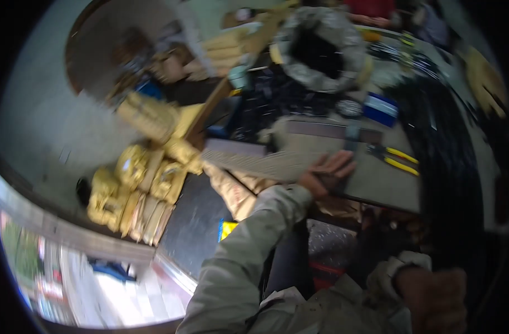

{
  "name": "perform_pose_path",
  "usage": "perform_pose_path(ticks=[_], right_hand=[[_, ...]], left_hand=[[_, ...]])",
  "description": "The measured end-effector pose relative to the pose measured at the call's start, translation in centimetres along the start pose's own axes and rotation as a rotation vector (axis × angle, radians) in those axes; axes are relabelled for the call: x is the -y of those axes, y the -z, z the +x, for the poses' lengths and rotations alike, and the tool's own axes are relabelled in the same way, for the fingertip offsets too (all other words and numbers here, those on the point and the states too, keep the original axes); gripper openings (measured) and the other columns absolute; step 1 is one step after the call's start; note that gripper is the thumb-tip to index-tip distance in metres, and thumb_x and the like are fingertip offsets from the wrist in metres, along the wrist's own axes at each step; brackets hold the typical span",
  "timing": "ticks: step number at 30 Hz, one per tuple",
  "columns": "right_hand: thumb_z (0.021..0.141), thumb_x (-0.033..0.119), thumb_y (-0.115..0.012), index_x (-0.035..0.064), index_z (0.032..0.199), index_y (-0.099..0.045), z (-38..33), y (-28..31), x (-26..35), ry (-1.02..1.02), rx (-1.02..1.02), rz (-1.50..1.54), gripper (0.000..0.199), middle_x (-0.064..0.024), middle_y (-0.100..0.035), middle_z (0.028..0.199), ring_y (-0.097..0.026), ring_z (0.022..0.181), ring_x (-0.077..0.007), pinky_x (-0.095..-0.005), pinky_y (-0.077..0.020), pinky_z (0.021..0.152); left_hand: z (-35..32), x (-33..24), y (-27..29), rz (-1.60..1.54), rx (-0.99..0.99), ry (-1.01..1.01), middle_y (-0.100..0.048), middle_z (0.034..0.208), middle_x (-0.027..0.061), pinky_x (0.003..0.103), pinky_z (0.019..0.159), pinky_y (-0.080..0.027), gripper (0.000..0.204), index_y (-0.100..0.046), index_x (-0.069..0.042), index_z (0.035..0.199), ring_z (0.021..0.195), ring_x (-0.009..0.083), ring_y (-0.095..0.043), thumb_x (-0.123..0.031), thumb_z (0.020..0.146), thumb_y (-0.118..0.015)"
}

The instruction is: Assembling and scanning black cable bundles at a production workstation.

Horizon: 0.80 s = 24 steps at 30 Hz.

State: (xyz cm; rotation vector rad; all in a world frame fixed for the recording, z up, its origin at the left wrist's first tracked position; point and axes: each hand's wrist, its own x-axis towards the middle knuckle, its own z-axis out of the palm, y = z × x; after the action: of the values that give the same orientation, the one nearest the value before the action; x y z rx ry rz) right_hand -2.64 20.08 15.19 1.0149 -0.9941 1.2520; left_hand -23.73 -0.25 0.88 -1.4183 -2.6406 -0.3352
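Note:
My left hand [328, 173] lies with its fingers stretched out at the near edge of the worktable [388, 186], beside a dark patch under the palm that I cannot make out. Just beyond its fingertips is a long flat dark bar [315, 129] with a narrow grey piece [352, 135] across it. Pliers with yellow handles [402, 161] rest to the right of this hand. My right hand [435, 295] is low at the right, apart from the table, dark and blurred. Its fingers look curled in, and whatever they may hold is hidden.
A long black bundle of strands [438, 150] hangs over the table's right side. Behind the bar are a blue box [381, 108], a round tin [349, 107] and a pale sack [321, 33] with dark contents. Yellow wrapped packages [135, 167] stand at left. Another person's hands [371, 21] show far back.

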Motion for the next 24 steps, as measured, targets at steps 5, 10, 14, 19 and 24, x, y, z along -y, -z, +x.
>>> perform_pose_path(ticks=[5,10,14,19,24], right_hand=[[0.077,0.006,-0.059,0.0093,0.063,-0.055,-7.5,1.1,-1.0,-0.692,0.457,-0.094,0.015,-0.0059,-0.057,0.065,-0.054,0.050,-0.0206,-0.0281,-0.0400,0.043],[0.082,0.024,-0.062,0.0081,0.076,-0.058,-21.6,6.0,3.9,-0.955,0.733,-0.391,0.018,-0.0080,-0.059,0.061,-0.058,0.053,-0.0261,-0.0353,-0.0437,0.047],[0.084,0.029,-0.059,0.0110,0.073,-0.056,-27.6,9.9,8.7,-1.158,0.768,-0.571,0.021,-0.0101,-0.055,0.057,-0.056,0.054,-0.0302,-0.0394,-0.0424,0.046],[0.086,0.029,-0.056,0.0100,0.073,-0.053,-30.4,10.6,9.1,-1.107,0.842,-0.712,0.023,-0.0113,-0.055,0.059,-0.057,0.056,-0.0309,-0.0410,-0.0435,0.048],[0.086,0.027,-0.056,0.0103,0.073,-0.053,-30.6,10.4,7.4,-1.100,0.818,-0.715,0.021,-0.0105,-0.053,0.059,-0.057,0.057,-0.0304,-0.0411,-0.0430,0.048]], left_hand=[[-1.5,0.6,1.9,-0.007,-0.054,-0.008,-0.026,0.142,0.0198,0.047,0.105,-0.025,0.093,-0.034,-0.008,0.135,0.130,0.0390,-0.026,-0.050,0.062,-0.072],[0.1,-0.7,1.1,-0.004,-0.059,-0.091,-0.027,0.141,0.0213,0.045,0.105,-0.026,0.093,-0.033,-0.004,0.135,0.130,0.0393,-0.027,-0.031,0.059,-0.079],[-0.4,-1.8,0.9,0.024,-0.054,-0.102,-0.025,0.142,0.0217,0.046,0.106,-0.025,0.096,-0.030,-0.003,0.136,0.130,0.0395,-0.026,-0.029,0.058,-0.078],[-0.6,-1.7,1.0,0.066,-0.042,-0.077,-0.023,0.143,0.0220,0.046,0.107,-0.023,0.098,-0.027,-0.004,0.138,0.131,0.0394,-0.024,-0.026,0.057,-0.077],[0.1,-1.7,0.9,0.069,0.009,-0.032,-0.023,0.144,0.0202,0.046,0.106,-0.023,0.096,-0.027,-0.003,0.138,0.132,0.0384,-0.024,-0.034,0.060,-0.074]])
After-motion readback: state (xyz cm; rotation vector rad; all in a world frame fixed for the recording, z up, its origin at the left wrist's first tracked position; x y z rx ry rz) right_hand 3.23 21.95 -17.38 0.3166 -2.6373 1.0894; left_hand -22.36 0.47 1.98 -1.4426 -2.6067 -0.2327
